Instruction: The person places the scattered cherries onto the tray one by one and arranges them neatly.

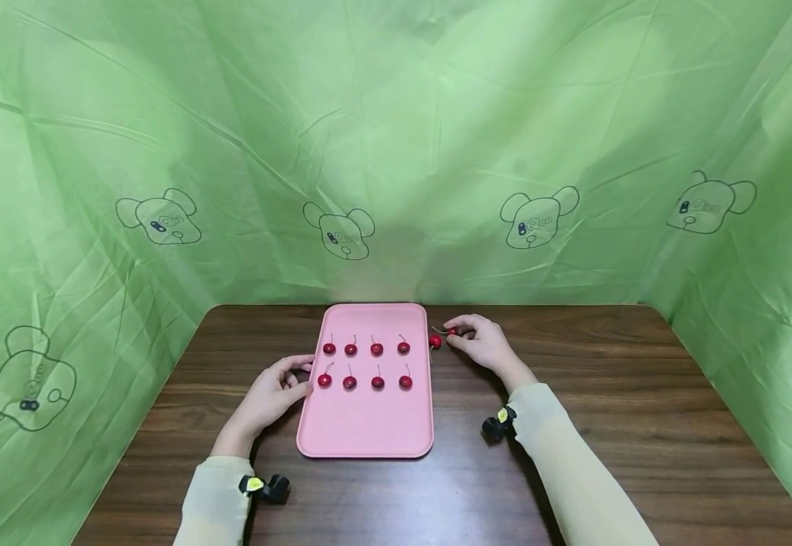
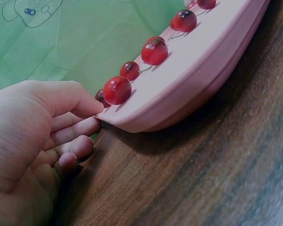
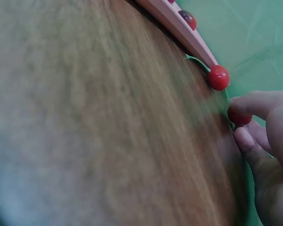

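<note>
A pink tray (image 1: 365, 425) lies on the table with several red cherries (image 1: 377, 349) on it in two rows, their stems mostly pointing away from me. My left hand (image 1: 269, 390) pinches the tray's left rim, the thumb beside the nearest cherry (image 2: 117, 90) in the left wrist view. Past the tray's right edge, my right hand (image 1: 483, 343) pinches a cherry (image 3: 239, 117) between thumb and fingertips, which partly cover it. Another loose cherry (image 3: 219, 77) with a green stem sits between that hand and the tray, close to the rim.
Under everything is a dark wood-grain table (image 1: 614, 409). Green fabric (image 1: 437, 152) with printed bear heads hangs behind and at both sides, right along the table's far edge. A small black camera is strapped to each wrist.
</note>
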The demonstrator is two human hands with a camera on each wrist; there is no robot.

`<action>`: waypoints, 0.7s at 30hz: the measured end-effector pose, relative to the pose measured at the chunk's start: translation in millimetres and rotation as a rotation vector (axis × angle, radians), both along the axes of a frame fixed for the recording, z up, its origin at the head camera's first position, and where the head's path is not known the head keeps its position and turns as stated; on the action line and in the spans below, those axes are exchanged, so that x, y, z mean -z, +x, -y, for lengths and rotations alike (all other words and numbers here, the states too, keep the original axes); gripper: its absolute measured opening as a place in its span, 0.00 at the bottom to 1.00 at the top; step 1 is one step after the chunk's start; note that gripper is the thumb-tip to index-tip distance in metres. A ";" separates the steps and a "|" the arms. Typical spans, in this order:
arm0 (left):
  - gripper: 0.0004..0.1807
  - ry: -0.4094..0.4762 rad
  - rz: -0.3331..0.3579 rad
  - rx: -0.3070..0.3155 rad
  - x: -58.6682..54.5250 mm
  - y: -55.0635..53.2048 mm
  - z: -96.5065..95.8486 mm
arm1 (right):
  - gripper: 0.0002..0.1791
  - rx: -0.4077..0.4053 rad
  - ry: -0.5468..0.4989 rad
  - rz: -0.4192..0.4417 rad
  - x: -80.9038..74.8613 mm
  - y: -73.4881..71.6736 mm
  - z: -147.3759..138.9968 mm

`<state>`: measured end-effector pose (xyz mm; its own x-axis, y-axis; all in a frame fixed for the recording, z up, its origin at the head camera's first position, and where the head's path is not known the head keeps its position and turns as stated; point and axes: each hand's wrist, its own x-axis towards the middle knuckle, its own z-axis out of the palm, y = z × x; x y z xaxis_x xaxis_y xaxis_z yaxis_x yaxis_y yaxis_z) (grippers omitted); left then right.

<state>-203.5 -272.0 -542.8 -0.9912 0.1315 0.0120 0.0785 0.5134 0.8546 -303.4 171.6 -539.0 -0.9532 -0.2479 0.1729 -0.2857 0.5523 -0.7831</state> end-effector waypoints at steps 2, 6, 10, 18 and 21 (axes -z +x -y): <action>0.28 0.000 0.000 -0.001 0.0 -0.1 0.1 | 0.14 0.012 -0.016 -0.003 0.1 2.2 -1.9; 0.28 -0.005 0.001 -0.003 -0.1 0.1 0.1 | 0.14 0.019 -0.029 -0.021 -1.6 6.8 -4.8; 0.28 -0.006 0.001 -0.005 0.0 0.2 0.3 | 0.14 0.003 -0.020 -0.033 -0.4 8.4 -7.6; 0.28 0.001 -0.015 0.009 -1.0 0.2 -0.1 | 0.16 -0.019 -0.001 0.005 -1.4 10.4 -16.1; 0.28 0.003 -0.017 0.011 -0.7 0.3 0.3 | 0.17 -0.019 -0.006 0.026 -0.4 10.5 -17.9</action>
